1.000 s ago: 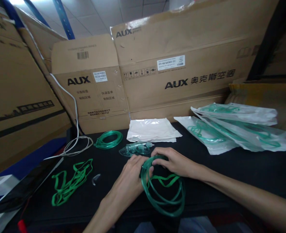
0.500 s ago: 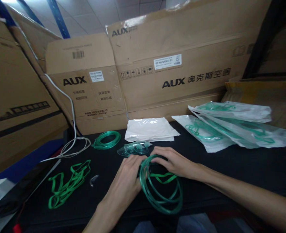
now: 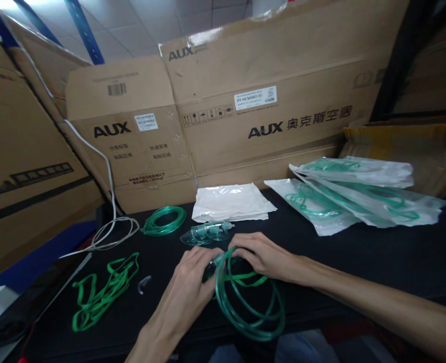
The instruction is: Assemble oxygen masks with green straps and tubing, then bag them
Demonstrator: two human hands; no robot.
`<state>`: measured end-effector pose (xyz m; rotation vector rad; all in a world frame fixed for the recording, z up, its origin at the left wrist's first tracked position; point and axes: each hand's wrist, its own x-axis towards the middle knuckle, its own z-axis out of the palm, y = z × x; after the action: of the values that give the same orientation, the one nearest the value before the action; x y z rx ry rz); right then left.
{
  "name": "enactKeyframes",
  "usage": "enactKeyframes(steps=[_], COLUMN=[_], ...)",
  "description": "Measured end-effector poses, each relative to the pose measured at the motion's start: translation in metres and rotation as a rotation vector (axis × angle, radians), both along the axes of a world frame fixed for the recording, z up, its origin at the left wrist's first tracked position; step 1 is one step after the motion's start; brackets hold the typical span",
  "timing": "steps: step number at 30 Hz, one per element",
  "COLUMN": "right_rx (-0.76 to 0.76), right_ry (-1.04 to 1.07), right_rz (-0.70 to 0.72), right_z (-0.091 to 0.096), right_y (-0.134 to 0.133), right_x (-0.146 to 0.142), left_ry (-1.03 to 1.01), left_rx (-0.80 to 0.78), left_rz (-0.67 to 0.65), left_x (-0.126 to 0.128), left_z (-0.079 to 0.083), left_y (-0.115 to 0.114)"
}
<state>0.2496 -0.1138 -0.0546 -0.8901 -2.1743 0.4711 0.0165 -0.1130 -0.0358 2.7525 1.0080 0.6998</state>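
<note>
My left hand (image 3: 192,276) is closed around a clear greenish plastic piece (image 3: 216,260), apparently an oxygen mask, mostly hidden by the fingers. Pinched in my right hand (image 3: 263,256) is a coil of green tubing (image 3: 258,334), whose loops hang down over the table's front edge. A green elastic strap (image 3: 247,280) shows inside the loops. Just beyond my hands lie clear mask parts (image 3: 207,232). Left of my left hand are a small clear curved piece (image 3: 144,284) and a tangle of green elastic straps (image 3: 107,292).
Another tubing coil (image 3: 164,221) lies at the back left, near a white cable (image 3: 111,234). White pouches (image 3: 230,202) are stacked at the back middle. Several clear-fronted packs (image 3: 359,194) with green contents sit at the right. Cardboard boxes (image 3: 215,146) wall the black table (image 3: 359,267).
Both hands have shifted slightly apart, the left one leftward, so more of the clear piece shows between them. The tubing loops have tilted a little. The view has turned slightly.
</note>
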Motion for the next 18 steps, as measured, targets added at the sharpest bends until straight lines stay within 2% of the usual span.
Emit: enactKeyframes(steps=[6, 11, 15, 18], right_rx=[-0.017, 0.046, 0.024, 0.052], right_ry=[0.000, -0.018, -0.025, -0.041], right_rz=[-0.001, 0.023, 0.031, 0.018], right_z=[0.0028, 0.0035, -0.0001, 0.0003], right_y=[0.0006, 0.0003, 0.0014, 0.0027], right_x=[-0.0028, -0.0023, -0.0027, 0.0002], left_ry=[-0.008, -0.042, -0.050, -0.084], left_rx=[0.125, 0.085, 0.221, 0.235], left_rz=[-0.060, -0.021, -0.051, -0.053], left_x=[-0.0059, -0.0065, -0.0060, -0.0094], left_z=[-0.0016, -0.0017, -0.0036, -0.0055], left_y=[-0.0001, -0.0028, -0.0047, -0.0033])
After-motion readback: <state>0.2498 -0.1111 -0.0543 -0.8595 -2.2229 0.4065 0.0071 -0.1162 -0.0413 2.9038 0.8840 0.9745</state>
